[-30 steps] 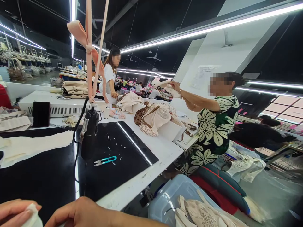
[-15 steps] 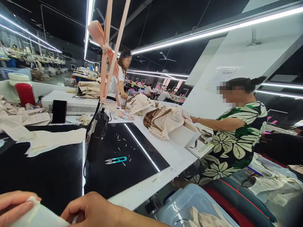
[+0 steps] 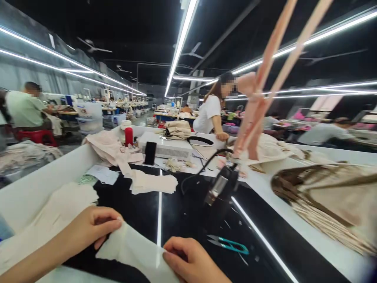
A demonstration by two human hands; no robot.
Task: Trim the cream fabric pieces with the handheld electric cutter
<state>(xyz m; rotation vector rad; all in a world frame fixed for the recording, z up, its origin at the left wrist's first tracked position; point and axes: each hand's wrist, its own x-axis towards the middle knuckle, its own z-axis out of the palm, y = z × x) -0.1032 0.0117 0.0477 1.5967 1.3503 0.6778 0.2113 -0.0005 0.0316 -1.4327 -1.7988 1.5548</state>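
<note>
The fingers of the left hand (image 3: 96,225) pinch one corner of a thin white fabric piece (image 3: 138,245), and those of the right hand (image 3: 192,259) grip its other end, so the piece is spread between them above the glossy black panel (image 3: 188,220) of the desk (image 3: 259,196). Handling of this piece seems unfinished, since neither end is let go or laid down. Just right of the right fingers lie turquoise thread snips (image 3: 231,245), in nobody's grasp, with pale scraps (image 3: 226,224) near them suggesting some trimming is done. Left of the left fingers spreads a heap of cream fabric pieces (image 3: 63,198); straight beyond them lies a smaller stack (image 3: 153,182). Which of these are finished and which are left, I cannot tell. Farther out, beyond the right fingers, a black handheld device (image 3: 225,182) hangs from pink straps (image 3: 250,118), untouched.
</note>
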